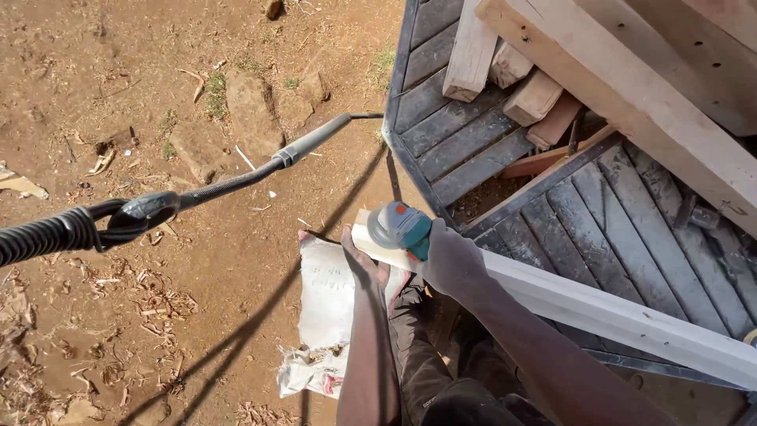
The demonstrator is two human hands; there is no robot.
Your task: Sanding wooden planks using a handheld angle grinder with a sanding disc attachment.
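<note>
A long pale wooden beam [599, 312] runs from the lower right up to the middle of the view. My right hand [453, 260] grips a teal and grey power tool [400, 227] pressed on the beam's near end. My left hand [359, 260] rests against the end of the beam, just left of the tool. A black cable [236, 180] stretches from the left edge across the bare dirt toward the grey structure. My dark trousers [430, 371] show below my arms.
A grey slatted wooden structure [465, 138] fills the upper right, with short wood offcuts [532, 96] and a thick pale timber [631, 87] lying on it. A white sack [327, 304] lies on red dirt [118, 315] strewn with wood shavings and stones.
</note>
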